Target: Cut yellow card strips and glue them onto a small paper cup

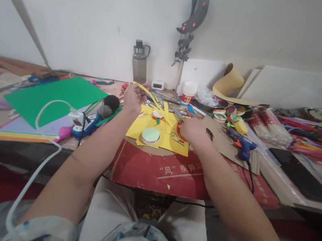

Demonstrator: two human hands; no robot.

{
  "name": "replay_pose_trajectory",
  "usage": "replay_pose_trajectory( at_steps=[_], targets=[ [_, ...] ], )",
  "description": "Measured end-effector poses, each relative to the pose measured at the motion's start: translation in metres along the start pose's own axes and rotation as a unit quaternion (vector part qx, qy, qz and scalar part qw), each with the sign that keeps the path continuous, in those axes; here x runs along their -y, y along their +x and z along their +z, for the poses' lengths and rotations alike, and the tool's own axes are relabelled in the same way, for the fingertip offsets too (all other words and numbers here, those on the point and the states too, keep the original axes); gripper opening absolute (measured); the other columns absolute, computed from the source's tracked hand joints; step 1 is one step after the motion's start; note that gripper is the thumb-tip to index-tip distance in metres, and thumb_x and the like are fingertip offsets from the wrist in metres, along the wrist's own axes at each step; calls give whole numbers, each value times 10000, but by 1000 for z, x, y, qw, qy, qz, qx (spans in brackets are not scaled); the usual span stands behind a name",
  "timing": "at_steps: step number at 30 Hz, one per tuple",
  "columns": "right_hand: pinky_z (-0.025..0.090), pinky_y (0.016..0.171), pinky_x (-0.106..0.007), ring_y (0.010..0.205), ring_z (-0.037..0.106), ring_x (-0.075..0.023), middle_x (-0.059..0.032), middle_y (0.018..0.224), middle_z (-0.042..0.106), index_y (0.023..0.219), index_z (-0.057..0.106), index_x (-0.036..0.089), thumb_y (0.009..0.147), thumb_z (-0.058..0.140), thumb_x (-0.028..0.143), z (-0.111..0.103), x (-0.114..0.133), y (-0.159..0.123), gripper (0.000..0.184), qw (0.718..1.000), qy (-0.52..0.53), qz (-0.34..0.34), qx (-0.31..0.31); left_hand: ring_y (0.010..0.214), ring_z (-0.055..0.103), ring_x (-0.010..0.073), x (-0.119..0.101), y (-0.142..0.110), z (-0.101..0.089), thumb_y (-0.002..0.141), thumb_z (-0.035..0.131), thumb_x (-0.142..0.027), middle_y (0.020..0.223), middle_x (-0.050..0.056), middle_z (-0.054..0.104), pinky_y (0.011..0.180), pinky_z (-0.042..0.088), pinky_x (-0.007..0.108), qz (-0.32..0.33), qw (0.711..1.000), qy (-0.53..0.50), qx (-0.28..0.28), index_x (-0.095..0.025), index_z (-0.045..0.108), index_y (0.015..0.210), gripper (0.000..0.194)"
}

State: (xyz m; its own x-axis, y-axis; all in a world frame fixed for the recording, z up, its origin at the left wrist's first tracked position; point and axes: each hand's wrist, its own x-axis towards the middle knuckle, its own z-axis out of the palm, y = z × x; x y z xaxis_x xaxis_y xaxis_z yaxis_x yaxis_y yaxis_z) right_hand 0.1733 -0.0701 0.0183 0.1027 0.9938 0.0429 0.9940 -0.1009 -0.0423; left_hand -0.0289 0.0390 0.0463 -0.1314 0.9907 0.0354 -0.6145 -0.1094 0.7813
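My left hand [134, 98] is raised over the back of the yellow paper sheets [135, 130], its fingers pinching a thin yellow paper strip [150, 92]. My right hand [193, 129] is closed around red-handled scissors [179, 129], whose grey metal end points back and to the left; its fingers are partly hidden. Between the hands, more cut yellow strips [166, 111] lie on the sheets. A round pale-green-topped disc [151, 135] with a light rim sits at the front of the yellow paper, and a smaller round piece [158, 114] with red and green bits lies behind it.
A blue glue gun [245, 148] and a black phone [302, 175] lie at right. Green paper [56, 98] and a white-cabled plug [77, 117] are at left. Behind stand a bottle [139, 64] and a paper cup [189, 92]. Red printed cardboard [152, 172] covers the front edge.
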Motion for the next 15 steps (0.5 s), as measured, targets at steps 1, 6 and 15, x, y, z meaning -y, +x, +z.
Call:
replay_pose_trajectory(
  at_steps=[1,6,15],
  targets=[
    [492,989,-476,1237,638,-394,-273,1279,695,1229,734,94,1003,508,289,0,1,-1,375,1000,-6,2,-26,666,691,94,-1,-1,1,969,559,-279,784,26,783,503,423,172,2,1000,-7,-2,-210,576,773,208],
    [450,1072,-450,1280,576,-346,-228,1326,651,1310,714,128,1031,499,352,9,11,6,418,988,92,-31,-121,492,574,71,-5,-1,4,961,607,-271,586,-37,637,496,428,186,-21,998,-67,6,-207,525,737,246],
    [450,1071,-474,1283,587,-357,-207,1340,676,1167,778,137,973,572,229,24,35,18,297,989,129,-30,-61,366,266,20,1,-5,6,979,686,-329,491,-113,331,375,180,152,-113,991,-68,24,-204,367,698,443]
  ],
)
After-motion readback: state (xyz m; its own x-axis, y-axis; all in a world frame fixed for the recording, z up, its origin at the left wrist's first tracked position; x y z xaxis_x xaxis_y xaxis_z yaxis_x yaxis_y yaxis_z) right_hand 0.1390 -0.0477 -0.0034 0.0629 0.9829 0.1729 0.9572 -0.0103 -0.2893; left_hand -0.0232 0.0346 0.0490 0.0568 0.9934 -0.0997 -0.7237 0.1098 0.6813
